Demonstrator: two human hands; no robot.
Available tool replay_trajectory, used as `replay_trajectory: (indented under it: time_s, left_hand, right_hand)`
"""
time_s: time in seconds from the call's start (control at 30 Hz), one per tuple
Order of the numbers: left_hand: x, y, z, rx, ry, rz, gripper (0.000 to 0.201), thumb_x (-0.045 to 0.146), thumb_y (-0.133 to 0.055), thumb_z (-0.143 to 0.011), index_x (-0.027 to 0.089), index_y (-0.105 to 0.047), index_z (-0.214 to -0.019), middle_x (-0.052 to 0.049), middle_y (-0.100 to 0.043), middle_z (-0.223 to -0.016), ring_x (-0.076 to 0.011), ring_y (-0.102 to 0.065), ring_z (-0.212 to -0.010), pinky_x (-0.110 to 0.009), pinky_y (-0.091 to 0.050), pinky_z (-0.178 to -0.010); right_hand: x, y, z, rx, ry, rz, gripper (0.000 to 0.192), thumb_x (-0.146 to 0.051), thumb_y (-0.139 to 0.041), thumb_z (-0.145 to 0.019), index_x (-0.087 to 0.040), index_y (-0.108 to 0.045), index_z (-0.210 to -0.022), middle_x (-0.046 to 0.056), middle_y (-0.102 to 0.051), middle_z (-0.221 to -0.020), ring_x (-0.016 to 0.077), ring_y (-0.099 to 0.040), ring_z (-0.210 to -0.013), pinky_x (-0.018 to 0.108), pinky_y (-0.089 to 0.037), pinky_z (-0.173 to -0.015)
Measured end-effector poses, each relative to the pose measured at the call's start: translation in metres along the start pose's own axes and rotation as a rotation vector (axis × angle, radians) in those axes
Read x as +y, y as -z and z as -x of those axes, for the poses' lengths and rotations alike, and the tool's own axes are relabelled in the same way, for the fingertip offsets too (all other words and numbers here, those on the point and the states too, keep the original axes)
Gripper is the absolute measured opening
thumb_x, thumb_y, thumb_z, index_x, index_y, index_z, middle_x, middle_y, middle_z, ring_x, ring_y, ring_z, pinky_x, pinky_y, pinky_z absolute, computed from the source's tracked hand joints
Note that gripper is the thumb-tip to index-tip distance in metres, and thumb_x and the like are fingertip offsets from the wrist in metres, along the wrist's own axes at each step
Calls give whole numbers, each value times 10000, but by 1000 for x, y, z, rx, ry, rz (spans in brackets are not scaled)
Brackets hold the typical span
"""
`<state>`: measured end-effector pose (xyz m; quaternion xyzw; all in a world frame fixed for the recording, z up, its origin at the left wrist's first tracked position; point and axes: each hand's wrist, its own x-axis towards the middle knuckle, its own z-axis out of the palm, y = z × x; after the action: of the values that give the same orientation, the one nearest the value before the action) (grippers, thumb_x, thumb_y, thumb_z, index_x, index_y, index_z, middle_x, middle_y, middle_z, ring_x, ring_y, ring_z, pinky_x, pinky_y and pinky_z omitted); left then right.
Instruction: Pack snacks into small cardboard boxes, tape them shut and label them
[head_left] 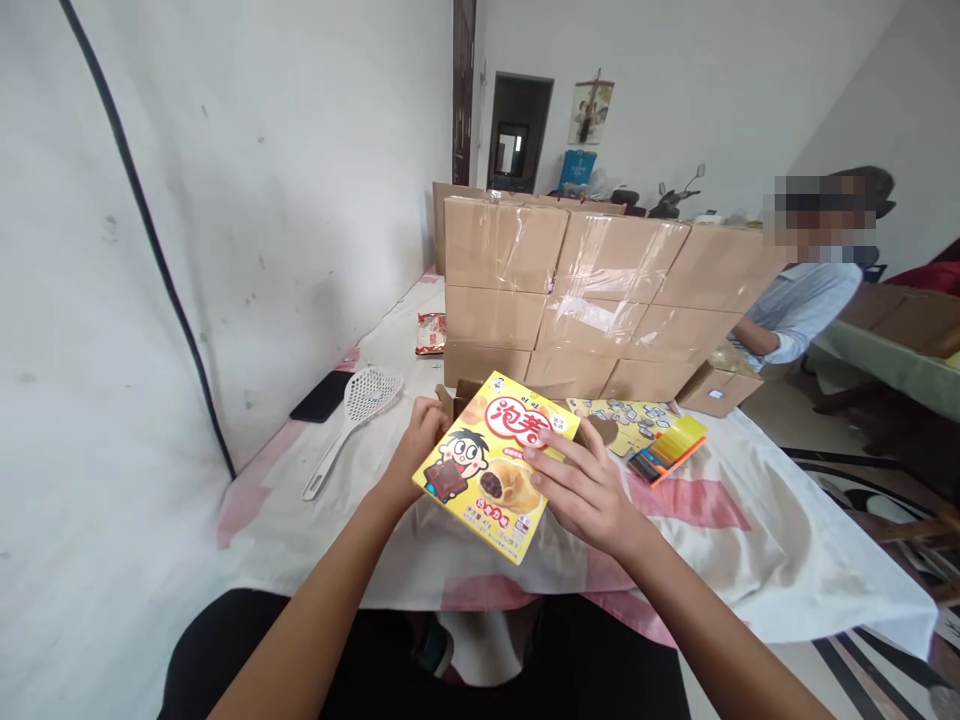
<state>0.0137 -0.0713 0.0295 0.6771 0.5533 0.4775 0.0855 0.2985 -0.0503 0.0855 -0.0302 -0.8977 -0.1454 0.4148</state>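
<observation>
I hold a yellow snack box point(491, 462) with a cartoon face and a red logo, tilted, above the near part of the table. My left hand point(417, 440) grips its left edge from behind. My right hand point(587, 487) holds its right side, fingers spread over the front. Just behind the box is an open brown carton point(459, 394), mostly hidden by it.
A stacked wall of taped cardboard cartons point(592, 300) fills the far table. A white slotted ladle point(352, 425) and a black phone point(322, 396) lie at left, a red snack packet point(431, 334) beyond. Coloured packs point(664, 445) lie at right. A person point(799, 300) sits at far right.
</observation>
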Motion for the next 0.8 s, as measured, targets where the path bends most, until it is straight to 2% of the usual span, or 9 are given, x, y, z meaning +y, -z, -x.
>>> replay_trajectory:
  time_s: [0.1,0.23,0.3,0.47,0.53,0.63,0.7,0.8]
  left_hand:
    - [-2,2,-2,147,54,119,170,194,-557,-817,238,-405,-755,-53,-505,-948,-209,-551,-901,-363,-505,-781]
    - [-6,6,1,165,93,183,159,244,-586,-796,243,-450,-879,-69,-568,-1054,-241,-572,-1040,-405,-501,-923]
    - [-9,9,3,139,125,220,156,258,-567,-821,240,-483,-951,-83,-620,-1130,-256,-592,-1121,-423,-496,-969]
    - [-11,22,0,-36,209,269,175,261,-549,-856,212,-621,-1009,-103,-691,-1272,-276,-657,-1131,-408,-542,-881]
    - [-7,29,-3,-92,178,162,212,260,-575,-846,220,-681,-1025,-91,-702,-1293,-291,-639,-1169,-449,-507,-956]
    - [8,38,-9,-91,4,-231,165,238,-620,-844,252,-743,-952,-54,-734,-1257,-349,-537,-1293,-560,-351,-1071]
    - [20,39,-13,-110,-135,-429,178,181,-589,-876,259,-749,-871,-37,-762,-1196,-355,-507,-1324,-584,-284,-1062]
    - [34,33,-20,-241,-249,-539,296,62,-515,-872,244,-739,-809,-37,-796,-1051,-302,-618,-1162,-531,-315,-972]
  right_hand:
    - [1,-3,3,-6,-17,-8,282,-87,-620,-938,-209,-628,-1193,86,-755,-1208,271,-542,-1383,724,-218,-1209]
    - [1,-6,7,-18,-13,-12,261,-83,-636,-929,-197,-647,-1163,87,-750,-1221,274,-541,-1382,700,-260,-1209]
    - [0,-6,8,-24,-10,-22,251,-87,-635,-932,-185,-649,-1164,95,-744,-1234,277,-545,-1377,689,-282,-1204]
    - [-6,5,6,-63,18,1,224,-55,-615,-934,-146,-655,-1136,108,-754,-1206,269,-553,-1367,650,-313,-1194]
    - [-8,13,5,-103,43,22,224,-50,-606,-939,-169,-665,-1119,91,-757,-1203,254,-551,-1370,634,-313,-1197]
    - [-10,20,8,-159,76,36,238,-55,-606,-942,-194,-673,-1123,75,-748,-1229,245,-556,-1366,632,-301,-1196]
    - [-9,22,12,-183,77,35,249,-60,-612,-942,-199,-671,-1140,73,-745,-1239,244,-560,-1361,629,-302,-1190]
    - [-8,23,17,-205,69,40,254,-70,-604,-951,-207,-665,-1157,75,-743,-1244,242,-565,-1356,612,-327,-1169]
